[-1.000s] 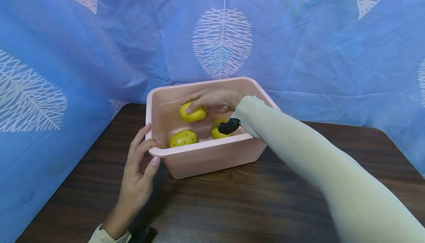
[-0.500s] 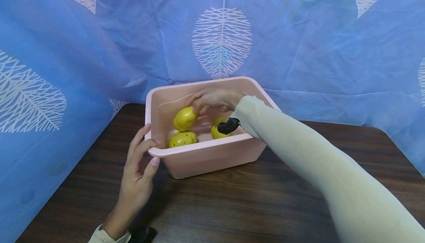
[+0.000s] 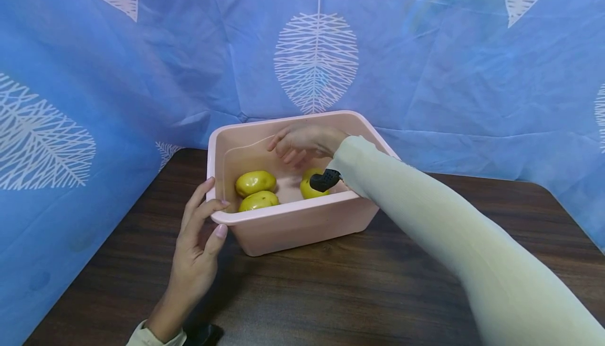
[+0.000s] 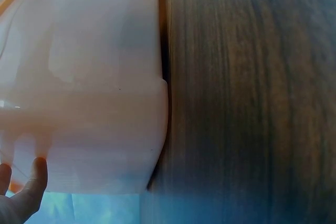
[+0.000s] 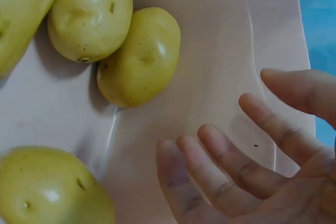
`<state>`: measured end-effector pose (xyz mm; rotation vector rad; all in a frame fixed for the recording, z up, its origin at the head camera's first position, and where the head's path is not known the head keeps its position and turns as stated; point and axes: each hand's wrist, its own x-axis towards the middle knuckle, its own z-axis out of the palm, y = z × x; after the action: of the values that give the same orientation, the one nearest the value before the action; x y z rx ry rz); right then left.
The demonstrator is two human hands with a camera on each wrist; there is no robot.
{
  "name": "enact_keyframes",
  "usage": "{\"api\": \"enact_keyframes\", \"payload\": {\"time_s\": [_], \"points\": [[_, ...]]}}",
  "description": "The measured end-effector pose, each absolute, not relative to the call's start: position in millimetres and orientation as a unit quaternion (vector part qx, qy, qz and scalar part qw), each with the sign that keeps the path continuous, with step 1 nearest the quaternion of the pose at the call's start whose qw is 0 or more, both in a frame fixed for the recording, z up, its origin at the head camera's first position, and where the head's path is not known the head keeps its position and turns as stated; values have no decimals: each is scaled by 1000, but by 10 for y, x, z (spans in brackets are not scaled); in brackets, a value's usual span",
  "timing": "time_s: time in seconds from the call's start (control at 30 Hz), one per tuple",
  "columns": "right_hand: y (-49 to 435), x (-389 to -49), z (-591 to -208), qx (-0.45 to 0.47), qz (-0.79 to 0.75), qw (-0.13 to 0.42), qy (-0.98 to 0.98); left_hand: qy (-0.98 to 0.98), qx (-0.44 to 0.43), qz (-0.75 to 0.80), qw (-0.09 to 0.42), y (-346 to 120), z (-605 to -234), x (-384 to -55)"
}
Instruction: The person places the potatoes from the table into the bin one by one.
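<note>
Inside the pink plastic bin (image 3: 298, 225) my right hand (image 3: 307, 141) hovers with loosely bent fingers and holds nothing. Just left of it in the head view, a yellow potato (image 3: 256, 183) lies against another potato (image 3: 259, 200) near the bin's left end. A further potato (image 3: 309, 184) sits under my right wrist, partly covered by the black wrist camera. In the right wrist view, several potatoes show, one potato (image 5: 55, 187) apart from the others. My left hand (image 3: 196, 257) holds the bin's near left corner, a finger over the rim and the thumb outside.
The bin stands on a dark wooden table (image 3: 359, 293). Close behind it hangs a blue cloth (image 3: 425, 73) with white leaf prints, which also runs down the left side. My right sleeve (image 3: 425, 220) crosses over the bin's right end.
My right hand has lowered the potato leftward and let it go; it now rests beside the front left potato. The left hand and the bin have stayed in place.
</note>
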<state>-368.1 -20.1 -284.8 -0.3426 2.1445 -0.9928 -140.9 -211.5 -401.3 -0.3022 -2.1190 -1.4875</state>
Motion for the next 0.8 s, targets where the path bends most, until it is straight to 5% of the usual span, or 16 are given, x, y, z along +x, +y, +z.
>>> {"api": "enact_keyframes", "payload": {"time_s": [0.8], "points": [[-6, -3652, -2608, -178, -434, 350, 811, -780, -112, -554, 268, -2080, -3993, -1405]]}}
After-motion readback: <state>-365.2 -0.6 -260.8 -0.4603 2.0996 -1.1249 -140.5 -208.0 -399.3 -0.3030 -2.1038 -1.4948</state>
